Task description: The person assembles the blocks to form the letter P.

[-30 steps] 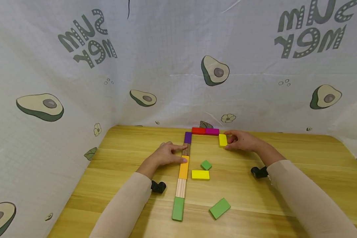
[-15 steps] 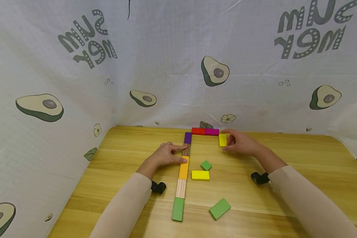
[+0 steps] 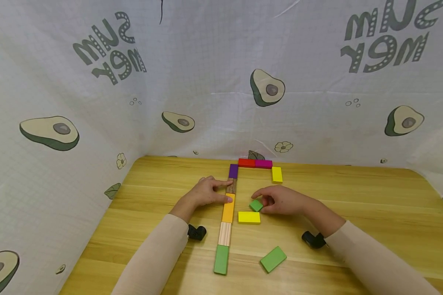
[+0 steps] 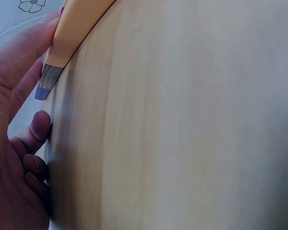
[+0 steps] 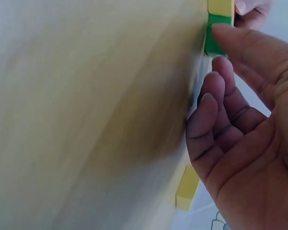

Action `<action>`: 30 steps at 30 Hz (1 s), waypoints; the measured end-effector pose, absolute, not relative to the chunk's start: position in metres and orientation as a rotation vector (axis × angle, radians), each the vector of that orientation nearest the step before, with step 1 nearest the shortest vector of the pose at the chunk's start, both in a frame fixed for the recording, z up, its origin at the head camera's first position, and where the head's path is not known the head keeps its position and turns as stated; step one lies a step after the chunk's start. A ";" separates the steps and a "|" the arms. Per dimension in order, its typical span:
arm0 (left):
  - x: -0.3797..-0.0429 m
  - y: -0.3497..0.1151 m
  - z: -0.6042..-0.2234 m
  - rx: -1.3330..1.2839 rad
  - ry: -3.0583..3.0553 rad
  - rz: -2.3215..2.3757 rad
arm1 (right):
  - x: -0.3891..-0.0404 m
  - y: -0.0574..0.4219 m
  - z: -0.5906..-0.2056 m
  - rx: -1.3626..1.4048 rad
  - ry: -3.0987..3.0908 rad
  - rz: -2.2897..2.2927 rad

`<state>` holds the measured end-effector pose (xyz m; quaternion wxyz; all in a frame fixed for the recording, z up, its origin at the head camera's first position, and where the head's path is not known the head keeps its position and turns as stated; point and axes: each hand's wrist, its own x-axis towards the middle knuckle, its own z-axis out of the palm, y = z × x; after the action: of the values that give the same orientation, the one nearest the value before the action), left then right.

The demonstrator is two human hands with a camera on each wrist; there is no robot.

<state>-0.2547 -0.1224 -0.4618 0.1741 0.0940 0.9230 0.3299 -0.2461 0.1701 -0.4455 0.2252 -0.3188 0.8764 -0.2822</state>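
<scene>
My left hand point(image 3: 203, 191) lies beside a column of blocks. Its outstretched index finger touches the dark brown wooden block point(image 3: 231, 187) and its thumb rests on the orange block point(image 3: 227, 213). A purple block point(image 3: 233, 171) tops the column; a striped pale wood block point(image 3: 224, 234) and a long green block point(image 3: 221, 259) sit at the lower end. My right hand point(image 3: 286, 200) pinches a small green block point(image 3: 256, 205) between thumb and index finger; the right wrist view shows the thumb against this green block point(image 5: 216, 40). Just below it lies a yellow block point(image 3: 249, 217).
Along the back, a red block point(image 3: 246, 163) and a magenta block point(image 3: 263, 164) form a row. Another yellow block point(image 3: 277, 175) stands at its right end. A loose green block point(image 3: 273, 259) lies near the front. Printed cloth point(image 3: 221, 82) hangs behind the wooden table point(image 3: 373, 196).
My right hand has let go of the upper yellow block and moved left and nearer, down to the small green block. The left hand stays where it was.
</scene>
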 end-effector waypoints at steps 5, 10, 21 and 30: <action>-0.254 -0.123 -0.462 0.269 2.614 0.948 | -0.244 0.162 -0.448 -0.883 2.460 -0.743; -0.254 -0.124 -0.462 0.267 2.611 0.951 | -0.245 0.149 -0.448 -0.882 2.527 -0.774; -0.255 -0.122 -0.461 0.291 2.606 0.955 | -0.255 0.119 -0.452 -0.835 2.625 -0.749; -0.255 -0.124 -0.463 0.273 2.608 0.943 | -0.258 0.114 -0.451 -0.745 2.608 -0.759</action>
<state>-0.2554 -0.1235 -0.4625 0.1767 0.0964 0.9212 0.3330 -0.2581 0.1137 -0.4509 0.1616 -0.2612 0.9137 -0.2660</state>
